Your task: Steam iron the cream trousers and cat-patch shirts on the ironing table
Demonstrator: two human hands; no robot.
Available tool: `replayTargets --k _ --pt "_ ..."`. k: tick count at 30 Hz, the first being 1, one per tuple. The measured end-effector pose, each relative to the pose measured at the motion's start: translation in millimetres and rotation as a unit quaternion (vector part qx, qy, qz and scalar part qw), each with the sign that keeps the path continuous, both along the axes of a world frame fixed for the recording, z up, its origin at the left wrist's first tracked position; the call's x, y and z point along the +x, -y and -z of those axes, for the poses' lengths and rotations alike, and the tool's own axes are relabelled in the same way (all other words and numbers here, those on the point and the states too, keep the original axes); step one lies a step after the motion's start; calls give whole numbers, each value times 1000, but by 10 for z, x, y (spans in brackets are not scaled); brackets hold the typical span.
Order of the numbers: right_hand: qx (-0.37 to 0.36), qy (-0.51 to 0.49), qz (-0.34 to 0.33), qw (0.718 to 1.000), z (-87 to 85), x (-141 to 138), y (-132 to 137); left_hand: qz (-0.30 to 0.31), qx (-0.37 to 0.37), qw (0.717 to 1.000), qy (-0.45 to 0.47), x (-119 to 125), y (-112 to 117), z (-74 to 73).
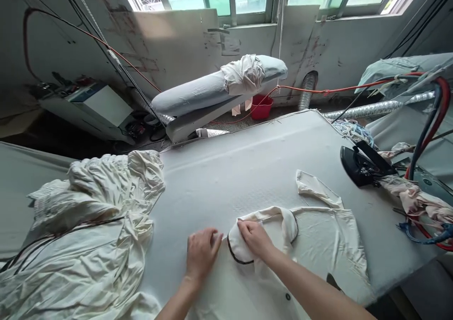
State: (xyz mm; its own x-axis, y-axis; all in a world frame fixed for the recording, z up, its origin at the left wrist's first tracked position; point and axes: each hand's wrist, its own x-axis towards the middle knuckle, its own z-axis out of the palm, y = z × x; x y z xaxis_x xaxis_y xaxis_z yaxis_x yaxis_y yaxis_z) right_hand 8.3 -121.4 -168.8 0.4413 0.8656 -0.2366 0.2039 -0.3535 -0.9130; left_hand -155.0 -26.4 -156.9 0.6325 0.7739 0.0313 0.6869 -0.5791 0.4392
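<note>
while the cream garment (325,244) lies spread on the padded table (212,183), its near part passing out of view at the bottom, the right hand (255,239) pinches the cloth of its collar (290,223) between thumb and fingers. the left hand (203,254) is half curled at the garment's left edge, thumb and forefinger close together; whether they grip cloth cannot be told. the collar forms a raised loop, with dark trim (242,262) visible along its edge. one dark button (288,297) is noted beside the right forearm. a dark pointed item by the same forearm is too obscured to identify. a narrow folded strip of cloth (318,190) extends beyond the garment's far edge. at the table's right side rests a black iron (359,166), near cloth-wrapped hoses (417,199). to the left sits a rumpled heap of cream fabric (102,216). beyond the table, a padded arm board (191,96) carries a bunched cloth (244,74); a red bucket (262,108) stands behind it.
</note>
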Motion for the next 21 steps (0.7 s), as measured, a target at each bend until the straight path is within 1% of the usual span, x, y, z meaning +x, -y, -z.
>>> replayTargets --k 1,2,3,4,5,6,7,8,9,10,11,12,13,14,15,16,17,18,19,20,21 --pt "35 9 37 999 -14 35 166 -5 -13 999 31 92 48 -33" --pt "66 36 66 995 -25 63 364 -4 -55 997 57 262 118 -71" --pt "85 84 84 989 -25 77 577 4 -130 989 69 496 205 -105" --pt "93 146 87 981 -10 78 788 13 -223 972 68 773 301 -129" --pt "91 211 71 971 19 75 982 21 -314 947 58 1067 397 -139" --pt "83 264 36 960 57 85 1149 25 -387 921 44 1355 482 -134" --pt "70 294 -12 953 90 131 1283 26 -432 901 32 1614 546 -118" --pt "54 301 -58 950 105 236 1384 24 -450 892 28 1830 586 -97" --pt "44 291 -87 952 90 419 1457 23 -449 893 30 1993 602 -76" --pt "45 278 -90 955 36 690 1508 22 -439 898 34 2096 602 -62" --pt "57 277 -60 957 -55 1049 1545 22 -433 901 35 2138 595 -56" --pt "70 284 -2 956 -171 1483 1572 20 -430 902 34 2119 596 -59" --pt "95 332 74 935 -295 1968 1592 15 -422 906 40 2041 617 -69" --pt "93 396 159 900 -406 2472 1603 2 -396 916 59 1910 671 -80" --pt "69 450 230 860 -489 2962 1605 -17 -347 934 88 1731 765 -86" --pt "25 486 279 828 -534 3409 1598 -39 -273 954 117 1516 902 -83" --pt "-28 496 312 810 -544 3792 1584 -57 -183 972 136 1279 1078 -67" --pt "-76 504 331 794 -526 4101 1571 -60 -92 984 137 1035 1285 -36" --pt "-116 508 334 786 -496 4339 1563 -42 -17 992 117 801 1502 8" --pt "-139 507 310 792 -467 4513 1566 -7 32 996 82 587 1709 63" --pt "-146 503 263 810 -454 4630 1583 37 60 996 47 403 1883 122"
